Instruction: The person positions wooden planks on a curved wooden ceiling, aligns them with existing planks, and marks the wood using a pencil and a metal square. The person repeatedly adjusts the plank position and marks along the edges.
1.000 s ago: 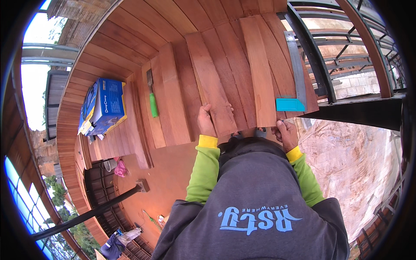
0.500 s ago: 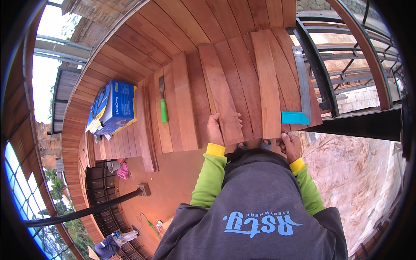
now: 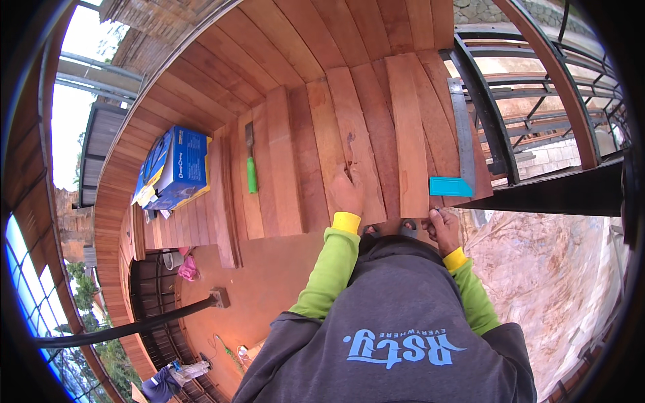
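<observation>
My left hand (image 3: 348,191) lies over the plank (image 3: 353,111) between 12 and 1 o'clock on the slatted wooden desk (image 3: 304,154), its grip bent down onto the wood; I cannot tell whether those fingers are spread or pressed together. My right hand (image 3: 442,230), between 3 and 4 o'clock by the desk's near edge, has its grip pinching a small item (image 3: 435,210) too tiny for me to name. To handle the plank well, I would press evenly along it and feel its long edge against the neighbouring boards (image 3: 408,134). The set square (image 3: 463,141) lies at 2 o'clock, the green-handled tool (image 3: 252,173) at 10, a blue box (image 3: 187,161) nearer 9. Beyond, I see a black railing (image 3: 490,111) at 2, reddish floor (image 3: 269,269) at 7 and a pale sheet (image 3: 537,289) at 4.
</observation>
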Motion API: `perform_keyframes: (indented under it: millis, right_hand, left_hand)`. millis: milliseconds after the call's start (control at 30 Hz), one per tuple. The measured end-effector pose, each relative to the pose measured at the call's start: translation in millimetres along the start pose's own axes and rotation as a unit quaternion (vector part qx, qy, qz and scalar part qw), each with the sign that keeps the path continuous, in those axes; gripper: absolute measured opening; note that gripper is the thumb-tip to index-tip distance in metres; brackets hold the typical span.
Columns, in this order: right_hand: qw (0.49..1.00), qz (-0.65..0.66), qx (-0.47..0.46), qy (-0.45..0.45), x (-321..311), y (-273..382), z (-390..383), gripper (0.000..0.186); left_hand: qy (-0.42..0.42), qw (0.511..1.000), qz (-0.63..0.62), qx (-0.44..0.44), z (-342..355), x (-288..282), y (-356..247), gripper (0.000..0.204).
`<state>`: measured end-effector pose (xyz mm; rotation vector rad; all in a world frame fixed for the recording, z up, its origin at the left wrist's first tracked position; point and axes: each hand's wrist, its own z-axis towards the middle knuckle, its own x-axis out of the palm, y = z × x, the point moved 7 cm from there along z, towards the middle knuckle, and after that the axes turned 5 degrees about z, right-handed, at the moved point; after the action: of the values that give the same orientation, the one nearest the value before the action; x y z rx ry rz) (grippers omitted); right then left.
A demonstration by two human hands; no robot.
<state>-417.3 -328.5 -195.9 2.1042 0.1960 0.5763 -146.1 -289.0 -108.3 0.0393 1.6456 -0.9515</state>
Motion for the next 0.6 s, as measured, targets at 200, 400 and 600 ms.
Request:
perform_keyframes:
  millis: [200,400,600]
  right_hand:
    - [1.0,-0.01,-0.002,0.0,0,0,1,0.032]
    - [1.0,-0.025,-0.011,0.004,0,4,2,0.032]
    - [0.999,-0.043,-0.014,0.006,1,6,3,0.031]
  left_hand:
    - [-0.028,0.999,-0.025,-0.014,-9,12,2,0.033]
    - [0.05,0.962,0.029,0.265,-46,2,-28,0.069]
    - [0.097,0.895,0.167,0.402,-72,16,-14,0.104]
